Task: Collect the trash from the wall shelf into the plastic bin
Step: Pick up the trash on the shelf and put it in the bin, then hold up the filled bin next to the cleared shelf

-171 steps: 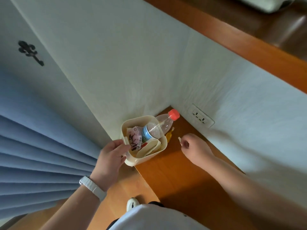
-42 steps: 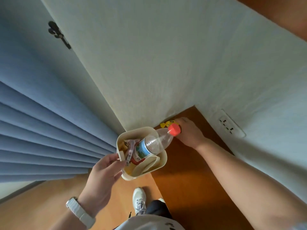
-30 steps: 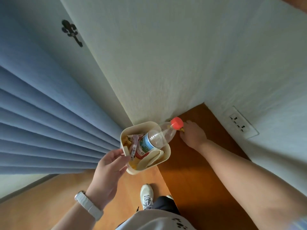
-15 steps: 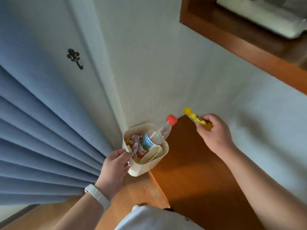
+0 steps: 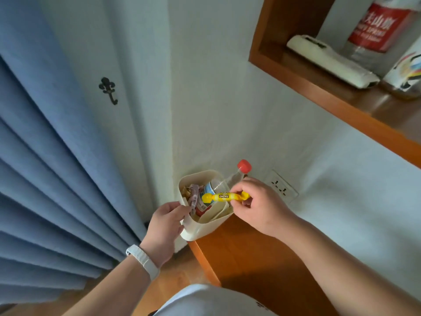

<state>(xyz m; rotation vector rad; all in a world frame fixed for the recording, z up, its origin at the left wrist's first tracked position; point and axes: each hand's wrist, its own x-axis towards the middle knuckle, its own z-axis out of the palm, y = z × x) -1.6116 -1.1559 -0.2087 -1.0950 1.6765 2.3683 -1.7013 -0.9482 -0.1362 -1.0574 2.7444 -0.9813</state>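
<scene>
Right fingers (image 5: 244,186) pinching yellow wrapper (image 5: 224,196), above plastic bin (image 5: 198,231)

Soft, dim daylight, faint shadows, wide-angle bending at edges, slight blur

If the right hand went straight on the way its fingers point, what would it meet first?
Probably the plastic bottle in the bin; the yellow wrapper the right hand pinches points at its body and would touch first. Depth is unclear from one view.

Wrapper (image 5: 224,196) over bin (image 5: 200,231), bottle (image 5: 234,177) inside
</scene>
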